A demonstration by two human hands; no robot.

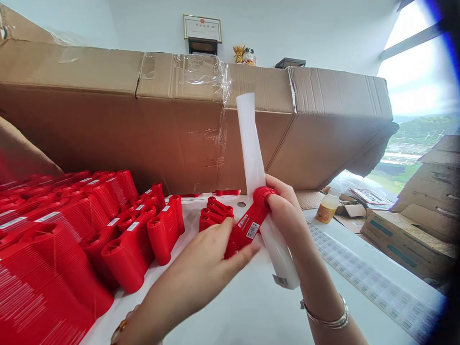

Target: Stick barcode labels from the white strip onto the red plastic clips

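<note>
A red plastic piece [241, 235] with a ring-shaped end and two white barcode stickers is held between both hands. My left hand [204, 258] grips its lower left end, with the thumb stretched along the near side. My right hand [285, 208] is closed around the ring end and also holds a long white glossy strip [251, 143]. This strip, which looks like label backing, runs from above the hand down behind it; a barcode label [280, 280] shows at its bottom end. Just beyond my left hand lie several more red pieces [221, 207] on the white table [230, 306].
Stacks of similar red pieces [53, 268], some with labels, fill the left side. A large taped cardboard box [172, 129] stands across the back. To the right are a label sheet [373, 282], a bottle with yellowish contents [327, 206] and a cardboard carton [406, 239].
</note>
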